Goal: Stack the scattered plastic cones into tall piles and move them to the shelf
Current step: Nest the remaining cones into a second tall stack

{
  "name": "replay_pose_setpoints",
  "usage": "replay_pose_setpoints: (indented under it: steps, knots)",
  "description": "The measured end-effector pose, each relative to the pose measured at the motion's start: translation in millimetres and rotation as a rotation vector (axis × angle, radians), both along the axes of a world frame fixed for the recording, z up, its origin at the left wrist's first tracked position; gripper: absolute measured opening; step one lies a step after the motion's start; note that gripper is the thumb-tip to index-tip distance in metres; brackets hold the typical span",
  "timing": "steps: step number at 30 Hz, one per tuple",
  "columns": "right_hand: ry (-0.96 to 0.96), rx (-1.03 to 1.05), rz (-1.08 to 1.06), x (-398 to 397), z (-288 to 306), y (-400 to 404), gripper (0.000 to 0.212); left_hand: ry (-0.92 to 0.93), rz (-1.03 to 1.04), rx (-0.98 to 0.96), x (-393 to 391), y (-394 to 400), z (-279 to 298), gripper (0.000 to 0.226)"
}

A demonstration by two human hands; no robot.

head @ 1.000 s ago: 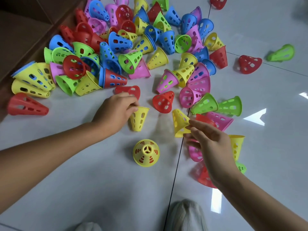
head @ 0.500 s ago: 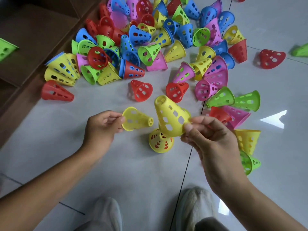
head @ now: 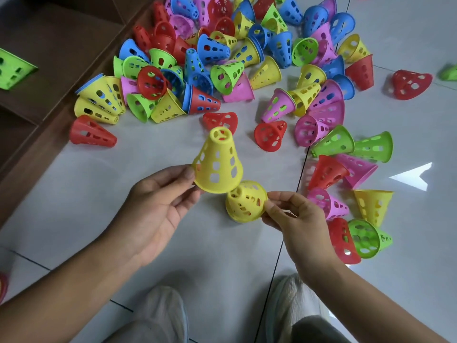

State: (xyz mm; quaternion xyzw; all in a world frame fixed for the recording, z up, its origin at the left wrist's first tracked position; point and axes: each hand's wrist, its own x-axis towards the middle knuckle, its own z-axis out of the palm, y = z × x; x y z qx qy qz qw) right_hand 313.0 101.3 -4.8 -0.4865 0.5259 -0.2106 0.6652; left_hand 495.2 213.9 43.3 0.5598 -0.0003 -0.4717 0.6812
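Note:
My left hand (head: 153, 209) pinches the rim of a yellow cone (head: 217, 162) and holds it upright, tip up, just above the floor. Right below it a yellow cone stack (head: 243, 203) stands on the white tile floor. My right hand (head: 296, 224) pinches that stack's rim from the right with thumb and forefinger. A big heap of scattered cones (head: 222, 58) in red, blue, green, pink and yellow lies beyond both hands. More loose cones (head: 346, 169) lie to the right of the stack.
A brown wooden shelf (head: 49, 45) lies at the upper left with a green cone (head: 12, 70) on it. My two shoes (head: 163, 313) are at the bottom edge. A lone red cone (head: 410, 82) lies at the far right.
My right hand set its yellow cone onto the one standing on the floor. My left hand turned its yellow cone tip up and brought it over that stack.

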Motion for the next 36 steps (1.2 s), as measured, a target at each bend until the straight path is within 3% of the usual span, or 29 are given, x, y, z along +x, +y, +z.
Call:
replay_pose_setpoints:
  steps: [6,17,20,24,27,36]
  knots:
    - [0.066,-0.023,0.086,-4.9,-9.0,1.0,0.011,0.028,-0.098,-0.034,-10.7,-6.4,-5.1,0.024]
    - [0.162,-0.084,0.133,-5.6,-16.4,-28.4,0.014,0.056,-0.131,0.120,-26.2,-5.9,-50.1,0.032]
    - [0.090,-0.068,0.104,4.7,-11.0,-49.5,0.023,0.014,-0.171,0.147,-28.0,-5.9,-59.2,0.035]
    - [0.007,-0.032,0.091,20.2,-1.7,-76.5,0.050,-0.027,-0.236,0.175,-26.2,-6.2,-67.7,0.035]
    - [-0.041,0.063,0.085,31.7,1.4,-93.2,0.066,-0.067,-0.249,0.232,-21.5,-9.1,-74.2,0.019]
    - [-0.051,0.192,0.107,42.3,-6.0,-111.9,0.075,-0.385,-0.252,0.337,8.9,-52.6,-74.9,0.013]
